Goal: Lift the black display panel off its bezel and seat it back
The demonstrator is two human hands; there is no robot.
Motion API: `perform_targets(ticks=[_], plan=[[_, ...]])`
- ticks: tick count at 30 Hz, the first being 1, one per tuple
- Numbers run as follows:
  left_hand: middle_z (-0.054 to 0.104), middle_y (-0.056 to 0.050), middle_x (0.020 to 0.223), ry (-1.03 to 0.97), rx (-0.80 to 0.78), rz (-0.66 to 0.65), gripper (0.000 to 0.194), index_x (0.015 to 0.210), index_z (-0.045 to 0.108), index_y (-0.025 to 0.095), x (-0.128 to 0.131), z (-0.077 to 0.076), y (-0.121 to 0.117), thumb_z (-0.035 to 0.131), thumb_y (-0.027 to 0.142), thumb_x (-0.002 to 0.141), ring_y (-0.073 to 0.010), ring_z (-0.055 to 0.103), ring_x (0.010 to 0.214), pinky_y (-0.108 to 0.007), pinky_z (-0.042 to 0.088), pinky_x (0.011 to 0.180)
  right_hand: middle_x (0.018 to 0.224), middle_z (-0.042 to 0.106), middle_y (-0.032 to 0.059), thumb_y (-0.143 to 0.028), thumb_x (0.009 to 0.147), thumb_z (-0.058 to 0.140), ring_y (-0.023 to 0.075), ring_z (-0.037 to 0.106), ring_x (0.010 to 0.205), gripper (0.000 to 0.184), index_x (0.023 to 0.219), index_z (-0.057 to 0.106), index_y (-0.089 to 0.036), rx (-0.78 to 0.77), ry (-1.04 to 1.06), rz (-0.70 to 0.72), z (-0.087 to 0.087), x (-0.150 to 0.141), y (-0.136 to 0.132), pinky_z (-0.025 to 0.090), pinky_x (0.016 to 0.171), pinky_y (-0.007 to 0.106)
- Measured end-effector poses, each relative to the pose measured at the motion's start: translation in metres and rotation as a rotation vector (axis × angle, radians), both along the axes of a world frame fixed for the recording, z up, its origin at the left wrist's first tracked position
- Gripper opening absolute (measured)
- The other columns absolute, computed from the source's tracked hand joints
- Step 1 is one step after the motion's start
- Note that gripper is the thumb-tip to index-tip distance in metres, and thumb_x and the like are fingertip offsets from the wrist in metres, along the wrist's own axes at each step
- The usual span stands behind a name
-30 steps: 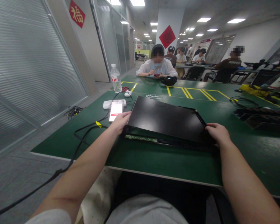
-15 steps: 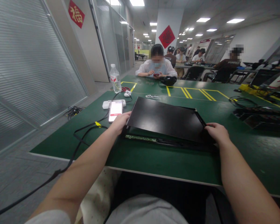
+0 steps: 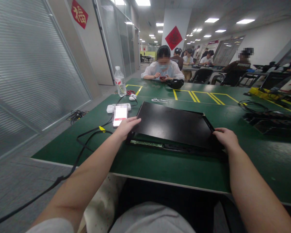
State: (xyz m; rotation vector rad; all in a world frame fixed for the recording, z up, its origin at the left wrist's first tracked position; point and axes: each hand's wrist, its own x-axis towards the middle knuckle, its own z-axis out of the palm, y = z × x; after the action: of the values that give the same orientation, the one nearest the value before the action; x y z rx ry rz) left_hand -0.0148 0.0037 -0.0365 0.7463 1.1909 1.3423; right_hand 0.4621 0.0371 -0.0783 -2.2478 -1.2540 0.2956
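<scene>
A flat black screen panel lies tilted in a black frame, its left side raised. A gap along the near side bares a green circuit board strip. My left hand is closed on the panel's left edge, fingers reaching over its top face; the thumb is hard to make out. At the opposite end, my right hand grips the right edge of the frame, with some of its fingers hidden beneath.
A lit phone and a white case lie beside my left hand. Behind them stands a water bottle. A black cable trails off the green table. Across sits a person; dark parts lie at right.
My left fingers have shifted right, further over the panel's top face, and the panel's left side has sunk slightly. My right hand has stayed in place.
</scene>
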Motion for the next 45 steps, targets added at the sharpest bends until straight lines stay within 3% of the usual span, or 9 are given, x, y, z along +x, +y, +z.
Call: perform_targets(ticks=[3,15,27,35,40,45], plan=[[0.084,-0.012,0.098,0.063,0.024,-0.074,0.041,0.100,0.084,0.015,-0.002,-0.003,-0.001,0.096,0.014,0.060,-0.0237,0.078,0.078,-0.031,0.062,0.068,0.098,0.077,0.0107,-0.034,0.076,0.070,0.0312,0.072,0.091,0.033,0.105,0.082,-0.024,-0.001,0.003,-0.005,0.001,-0.001,0.000,0.058,0.082,0.042],[0.083,-0.010,0.088,0.108,0.001,-0.107,0.037,0.093,0.084,0.016,-0.007,-0.007,0.003,0.095,0.012,0.058,-0.0237,0.076,0.070,-0.033,0.061,0.066,0.105,0.078,0.0108,-0.035,0.076,0.070,0.0309,0.072,0.093,0.038,0.110,0.081,-0.024,-0.010,0.020,-0.009,0.000,0.000,0.000,0.057,0.082,0.043],[0.081,-0.005,0.082,0.206,-0.036,-0.094,0.039,0.087,0.081,0.018,-0.011,-0.011,0.008,0.096,0.016,0.052,-0.0223,0.074,0.068,-0.036,0.061,0.072,0.098,0.077,0.0113,-0.034,0.076,0.070,0.0315,0.072,0.091,0.034,0.106,0.082,-0.023,0.000,-0.017,0.013,0.001,-0.002,-0.001,0.057,0.082,0.043],[0.078,-0.004,0.073,0.235,-0.027,-0.058,0.028,0.082,0.079,0.018,-0.011,-0.012,0.010,0.089,0.012,0.057,-0.0215,0.072,0.068,-0.035,0.058,0.072,0.095,0.077,0.0106,-0.033,0.072,0.071,0.0303,0.071,0.084,0.034,0.103,0.081,-0.024,0.025,0.006,0.015,-0.001,0.000,0.000,0.058,0.077,0.044],[0.080,-0.006,0.079,0.216,-0.024,-0.070,0.030,0.086,0.080,0.018,-0.012,-0.014,0.010,0.089,0.014,0.058,-0.0249,0.075,0.075,-0.038,0.060,0.076,0.089,0.076,0.0088,-0.033,0.069,0.073,0.0278,0.070,0.077,0.031,0.098,0.081,-0.025,0.046,0.027,0.005,-0.005,0.004,0.002,0.058,0.072,0.042],[0.083,-0.008,0.099,0.238,0.051,-0.010,0.034,0.087,0.081,0.019,-0.012,-0.012,0.009,0.091,0.017,0.055,-0.0286,0.077,0.094,-0.040,0.059,0.089,0.089,0.077,0.0091,-0.033,0.069,0.073,0.0282,0.069,0.079,0.028,0.094,0.081,-0.025,0.088,0.002,0.012,-0.007,0.003,0.002,0.056,0.074,0.042]])
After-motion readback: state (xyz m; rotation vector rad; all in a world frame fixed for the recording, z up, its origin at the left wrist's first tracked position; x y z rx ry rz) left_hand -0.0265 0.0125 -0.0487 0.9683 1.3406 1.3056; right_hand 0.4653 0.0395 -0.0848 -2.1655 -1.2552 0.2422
